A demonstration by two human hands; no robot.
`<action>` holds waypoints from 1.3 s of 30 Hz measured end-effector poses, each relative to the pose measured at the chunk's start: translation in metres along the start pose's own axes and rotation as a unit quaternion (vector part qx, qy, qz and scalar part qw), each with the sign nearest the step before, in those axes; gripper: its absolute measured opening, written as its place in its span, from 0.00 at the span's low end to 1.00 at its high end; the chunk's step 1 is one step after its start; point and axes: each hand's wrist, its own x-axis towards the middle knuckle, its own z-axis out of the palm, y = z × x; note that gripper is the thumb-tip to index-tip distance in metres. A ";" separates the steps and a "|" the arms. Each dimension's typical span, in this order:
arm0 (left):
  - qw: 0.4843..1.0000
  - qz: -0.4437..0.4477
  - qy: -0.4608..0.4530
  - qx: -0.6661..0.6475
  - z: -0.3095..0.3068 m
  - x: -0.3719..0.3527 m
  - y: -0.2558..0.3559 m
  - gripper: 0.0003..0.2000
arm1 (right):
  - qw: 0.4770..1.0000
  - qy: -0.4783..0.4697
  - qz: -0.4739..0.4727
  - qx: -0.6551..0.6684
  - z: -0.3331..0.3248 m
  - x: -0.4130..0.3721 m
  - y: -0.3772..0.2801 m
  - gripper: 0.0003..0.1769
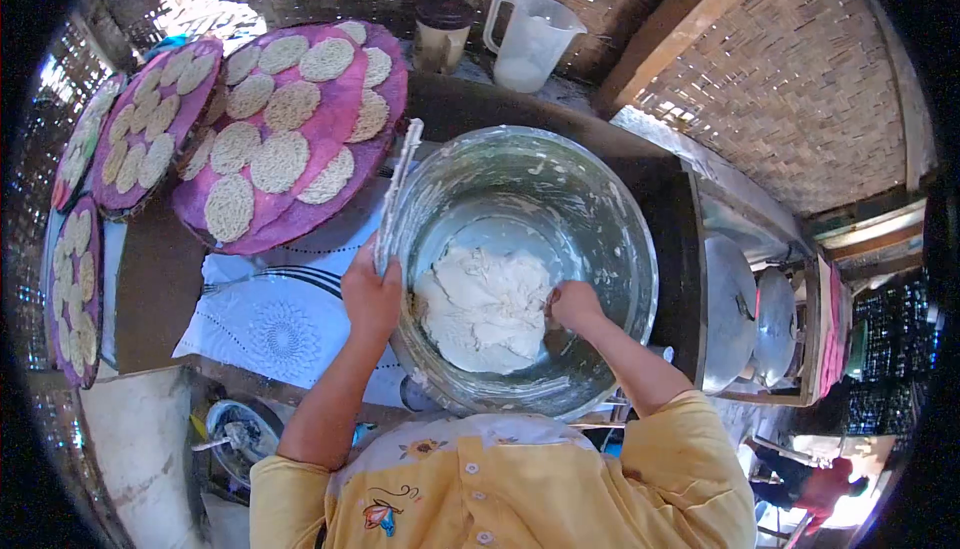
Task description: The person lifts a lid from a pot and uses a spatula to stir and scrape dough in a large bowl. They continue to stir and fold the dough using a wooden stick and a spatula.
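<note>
Left arm point(335, 379) is extending forward, bending at the elbow; left hand point(372, 297) is closing in a grip, wrist running nearly straight; right forearm point(640, 364) is angling inward; right hand point(574, 306) is forming a fist, its back facing up.

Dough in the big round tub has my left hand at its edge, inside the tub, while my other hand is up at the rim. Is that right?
Not quite: the head view shows your right hand at the edge of the dough, inside the big round tub. Your left hand is the one at the rim.
</note>
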 end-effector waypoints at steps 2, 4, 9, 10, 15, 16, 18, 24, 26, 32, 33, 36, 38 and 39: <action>1.000 0.001 -0.002 0.017 -0.002 0.001 0.001 0.19 | 0.997 0.025 -0.073 -0.009 -0.006 -0.004 -0.018 0.14; 0.999 0.036 0.007 0.038 -0.001 0.001 -0.002 0.19 | 0.975 0.090 -0.186 -0.078 0.000 -0.008 -0.027 0.13; 0.999 0.048 0.013 0.002 -0.001 0.000 -0.001 0.20 | 0.985 0.037 -0.159 -0.048 0.032 -0.060 -0.049 0.18; 0.998 0.052 0.017 -0.009 0.001 0.001 -0.005 0.20 | 0.985 0.034 -0.166 -0.022 0.034 -0.069 -0.050 0.18; 0.997 0.070 0.018 -0.009 0.001 0.000 -0.010 0.20 | 0.972 -0.060 -0.171 -0.147 0.040 -0.093 -0.047 0.22; 0.998 0.059 0.014 0.004 0.000 -0.001 -0.007 0.20 | 0.983 -0.108 -0.121 -0.090 0.024 -0.096 -0.053 0.22; 0.999 0.052 0.012 0.011 -0.002 0.001 -0.004 0.20 | 0.979 -0.157 -0.106 -0.068 -0.002 -0.102 -0.051 0.23; 0.999 0.047 0.008 -0.014 -0.002 0.000 -0.006 0.20 | 0.956 -0.059 -0.253 -0.132 -0.095 -0.112 -0.007 0.23; 0.998 0.059 0.018 -0.010 0.000 0.000 -0.008 0.19 | 0.963 -0.021 -0.243 -0.117 -0.103 -0.084 0.015 0.19; 0.999 0.039 0.015 0.003 0.000 0.000 -0.006 0.19 | 0.991 -0.127 0.032 0.025 -0.068 0.008 0.025 0.20; 0.999 0.035 0.018 0.001 0.000 0.000 -0.006 0.19 | 0.992 -0.124 0.019 -0.014 -0.052 0.033 0.032 0.23; 0.999 0.033 0.025 -0.004 0.003 0.000 -0.006 0.19 | 0.991 -0.069 -0.095 -0.071 -0.017 0.085 0.027 0.26; 0.999 0.043 0.027 -0.008 0.004 0.000 -0.009 0.19 | 0.988 -0.096 -0.115 -0.041 -0.018 0.103 0.017 0.27; 0.999 0.040 0.020 0.008 0.003 0.000 -0.007 0.19 | 0.986 -0.110 -0.124 -0.026 -0.020 0.109 0.008 0.28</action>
